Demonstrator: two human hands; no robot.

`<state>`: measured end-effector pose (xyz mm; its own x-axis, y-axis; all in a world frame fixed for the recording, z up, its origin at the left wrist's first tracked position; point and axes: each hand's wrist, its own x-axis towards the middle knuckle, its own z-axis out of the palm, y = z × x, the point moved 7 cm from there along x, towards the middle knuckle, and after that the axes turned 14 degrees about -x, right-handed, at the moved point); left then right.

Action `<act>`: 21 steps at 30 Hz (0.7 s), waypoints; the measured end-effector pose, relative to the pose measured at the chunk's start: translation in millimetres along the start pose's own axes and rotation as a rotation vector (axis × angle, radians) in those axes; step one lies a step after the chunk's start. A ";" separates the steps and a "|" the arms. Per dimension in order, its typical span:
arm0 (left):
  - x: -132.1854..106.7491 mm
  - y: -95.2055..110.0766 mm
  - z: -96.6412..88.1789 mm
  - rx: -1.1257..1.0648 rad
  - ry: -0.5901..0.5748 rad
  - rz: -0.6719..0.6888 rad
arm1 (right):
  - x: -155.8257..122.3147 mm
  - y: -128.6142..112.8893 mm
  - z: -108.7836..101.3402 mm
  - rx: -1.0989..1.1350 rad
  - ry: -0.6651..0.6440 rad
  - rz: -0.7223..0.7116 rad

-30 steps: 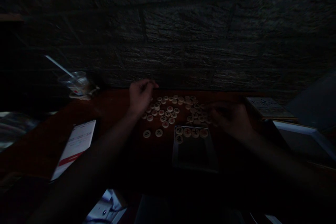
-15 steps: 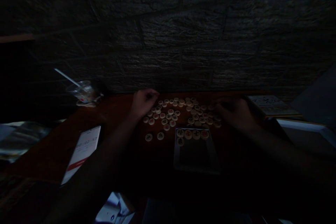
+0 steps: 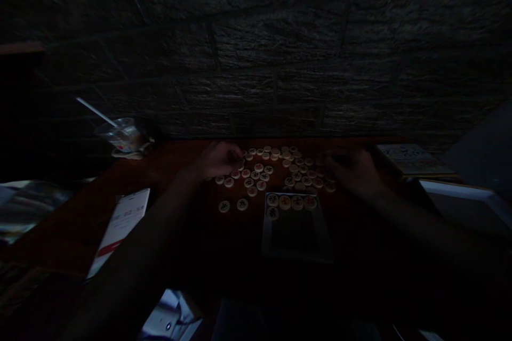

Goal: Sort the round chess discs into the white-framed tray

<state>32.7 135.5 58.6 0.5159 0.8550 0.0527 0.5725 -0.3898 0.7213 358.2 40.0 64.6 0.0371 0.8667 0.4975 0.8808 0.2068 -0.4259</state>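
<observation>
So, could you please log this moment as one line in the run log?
left hand: at round cream xiangqi pieces | right hand: at same pieces

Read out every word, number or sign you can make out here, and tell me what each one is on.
"02:5", then a blurred digit, on the white slip with a red band; the rest of its print is too blurred to read.
The characters on the round xiangqi pieces are too small and dark to read.
The print on the printed booklet is too small to read.
</observation>
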 end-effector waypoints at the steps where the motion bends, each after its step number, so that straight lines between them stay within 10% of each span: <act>1: -1.2 0.8 1.4 -0.003 -0.019 -0.012 | 0.0 -0.1 0.1 0.001 -0.001 -0.005; 12: -8.2 36.5 4.6 -0.450 0.164 0.129 | -2.3 -4.5 2.7 0.054 0.006 -0.030; 21: -11.2 97.5 60.5 -0.844 0.056 0.178 | -13.6 -28.7 6.6 0.153 -0.065 -0.128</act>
<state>121.4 67.2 86.5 0.5084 0.8295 0.2312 -0.1896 -0.1540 0.9697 329.3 25.3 65.1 -0.1052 0.8554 0.5071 0.7944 0.3791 -0.4746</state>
